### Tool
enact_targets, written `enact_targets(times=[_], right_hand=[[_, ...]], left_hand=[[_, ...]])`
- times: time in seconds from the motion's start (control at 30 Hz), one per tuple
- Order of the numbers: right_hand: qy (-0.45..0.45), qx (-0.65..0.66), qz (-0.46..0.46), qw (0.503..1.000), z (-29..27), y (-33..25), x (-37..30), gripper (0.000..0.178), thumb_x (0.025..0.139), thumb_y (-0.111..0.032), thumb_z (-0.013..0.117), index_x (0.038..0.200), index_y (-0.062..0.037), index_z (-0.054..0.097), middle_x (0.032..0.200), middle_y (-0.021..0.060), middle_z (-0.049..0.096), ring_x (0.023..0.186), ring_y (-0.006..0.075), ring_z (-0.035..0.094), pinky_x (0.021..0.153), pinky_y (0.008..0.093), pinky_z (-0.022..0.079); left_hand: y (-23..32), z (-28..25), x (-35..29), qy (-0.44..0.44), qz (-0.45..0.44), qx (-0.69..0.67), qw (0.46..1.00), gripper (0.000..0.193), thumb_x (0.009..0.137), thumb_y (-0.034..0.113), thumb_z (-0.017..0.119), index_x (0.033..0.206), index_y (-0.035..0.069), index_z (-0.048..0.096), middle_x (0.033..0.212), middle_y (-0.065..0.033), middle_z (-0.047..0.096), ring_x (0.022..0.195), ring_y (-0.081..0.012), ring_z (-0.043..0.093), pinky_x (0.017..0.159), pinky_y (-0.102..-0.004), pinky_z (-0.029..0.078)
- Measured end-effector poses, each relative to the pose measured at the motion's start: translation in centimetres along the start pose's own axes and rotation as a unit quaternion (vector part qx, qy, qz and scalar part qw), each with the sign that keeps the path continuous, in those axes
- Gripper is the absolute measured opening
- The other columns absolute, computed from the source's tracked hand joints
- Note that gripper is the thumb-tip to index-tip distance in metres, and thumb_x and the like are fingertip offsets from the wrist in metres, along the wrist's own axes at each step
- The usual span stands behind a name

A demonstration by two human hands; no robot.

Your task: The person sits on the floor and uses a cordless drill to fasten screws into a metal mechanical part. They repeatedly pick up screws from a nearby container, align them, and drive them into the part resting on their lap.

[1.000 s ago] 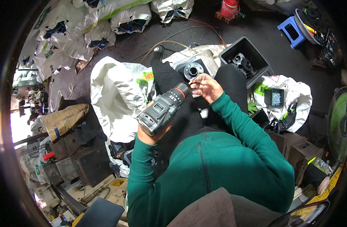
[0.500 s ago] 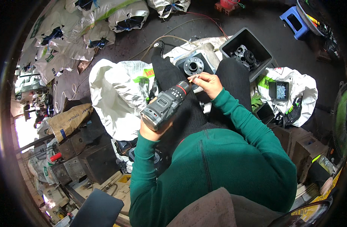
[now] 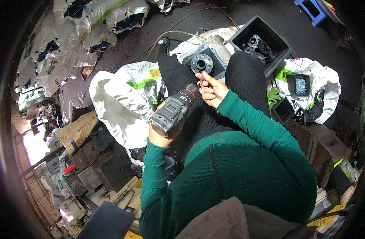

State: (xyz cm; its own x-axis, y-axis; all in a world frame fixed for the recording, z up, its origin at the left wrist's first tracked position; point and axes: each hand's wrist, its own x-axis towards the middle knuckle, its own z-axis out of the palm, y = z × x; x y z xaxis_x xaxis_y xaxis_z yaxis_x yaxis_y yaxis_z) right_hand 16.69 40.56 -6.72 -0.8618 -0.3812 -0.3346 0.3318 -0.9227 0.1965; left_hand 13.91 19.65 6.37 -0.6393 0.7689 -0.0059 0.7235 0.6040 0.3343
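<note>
A grey and black cordless drill (image 3: 172, 111) with a red ring near its chuck lies over my left thigh, pointing up and to the right. My left hand (image 3: 160, 138) is wrapped round it from below, the fingers mostly hidden under the body. At the drill's tip, my right hand (image 3: 213, 91) has thumb and forefinger pinched together, the other fingers curled in. What the pinch holds is too small to name. Just beyond the fingertips, a round metal flange (image 3: 201, 63) with a ring of holes sits on a dark square plate between my legs.
A dark grey bin (image 3: 280, 61) to the right holds several metal parts. Beside it, a small black box of screws (image 3: 301, 85) rests on a white sack (image 3: 329, 93). Another white sack (image 3: 114, 103) bulges on the left. Hoses (image 3: 158, 40) run over the floor beyond my foot.
My right hand has turned, its fingers curling in more, and stays close to the drill's tip. The drill has barely moved in my left hand. The whole view has shifted slightly.
</note>
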Motion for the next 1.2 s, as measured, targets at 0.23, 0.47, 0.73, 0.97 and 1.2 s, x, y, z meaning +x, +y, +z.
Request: enact_targets(times=[0.23, 0.47, 0.73, 0.97, 1.2], right_hand=[[0.024, 0.023, 0.016, 0.999, -2.0, 0.3, 1.5, 0.025, 0.093, -0.029, 0.051, 0.108, -0.009, 0.055, 0.067, -0.0055, 0.046, 0.047, 0.0012, 0.033, 0.037, 0.0151, 0.025], [0.042, 0.014, 0.054, 0.998, -4.9, -0.6, 3.2, 0.025, 0.093, -0.031, 0.05, 0.107, -0.0097, 0.054, 0.065, -0.0063, 0.044, 0.046, 0.0009, 0.032, 0.038, 0.0159, 0.025], [0.055, 0.025, 0.011, 0.998, -6.7, -0.9, 6.5, 0.033, 0.095, -0.028, 0.046, 0.119, -0.0055, 0.047, 0.065, -0.006, 0.045, 0.045, 0.0016, 0.032, 0.037, 0.0157, 0.025], [0.129, 0.006, -0.028, 0.991, -7.6, -0.9, 7.7, 0.028, 0.096, -0.026, 0.044, 0.114, -0.0068, 0.052, 0.063, -0.0067, 0.042, 0.045, 0.0027, 0.031, 0.037, 0.0173, 0.024], [0.393, -0.154, -0.097, 0.902, -8.8, -1.2, 6.2, 0.025, 0.086, -0.03, 0.06, 0.104, -0.0141, 0.052, 0.062, -0.007, 0.038, 0.041, 0.0037, 0.029, 0.034, 0.0197, 0.021]], left_hand=[[-1.1, 0.8, 1.3, -0.025, 0.001, -0.016, 1.0, 0.043, 0.068, 0.013, 0.07, 0.108, 0.005, 0.057, 0.105, -0.0131, 0.06, 0.095, -0.0292, 0.06, 0.083, -0.0351, 0.049], [-0.6, 1.6, 2.9, -0.044, -0.043, -0.082, 0.995, 0.049, 0.069, 0.009, 0.068, 0.116, 0.005, 0.053, 0.111, -0.0131, 0.059, 0.097, -0.0281, 0.061, 0.082, -0.0331, 0.049], [-2.6, 2.9, 6.1, -0.056, -0.134, -0.117, 0.982, 0.051, 0.066, 0.013, 0.071, 0.114, 0.006, 0.055, 0.109, -0.0135, 0.061, 0.094, -0.0294, 0.063, 0.08, -0.0335, 0.05], [-4.6, 5.1, 8.1, -0.112, -0.129, -0.05, 0.984, 0.042, 0.068, 0.025, 0.073, 0.103, 0.006, 0.06, 0.098, -0.0152, 0.063, 0.085, -0.0319, 0.064, 0.073, -0.0379, 0.052], [-4.1, 4.5, 10.8, -0.202, -0.203, -0.056, 0.957, 0.043, 0.072, 0.019, 0.071, 0.11, 0.006, 0.058, 0.106, -0.0142, 0.062, 0.1, -0.0273, 0.06, 0.086, -0.0353, 0.047]])
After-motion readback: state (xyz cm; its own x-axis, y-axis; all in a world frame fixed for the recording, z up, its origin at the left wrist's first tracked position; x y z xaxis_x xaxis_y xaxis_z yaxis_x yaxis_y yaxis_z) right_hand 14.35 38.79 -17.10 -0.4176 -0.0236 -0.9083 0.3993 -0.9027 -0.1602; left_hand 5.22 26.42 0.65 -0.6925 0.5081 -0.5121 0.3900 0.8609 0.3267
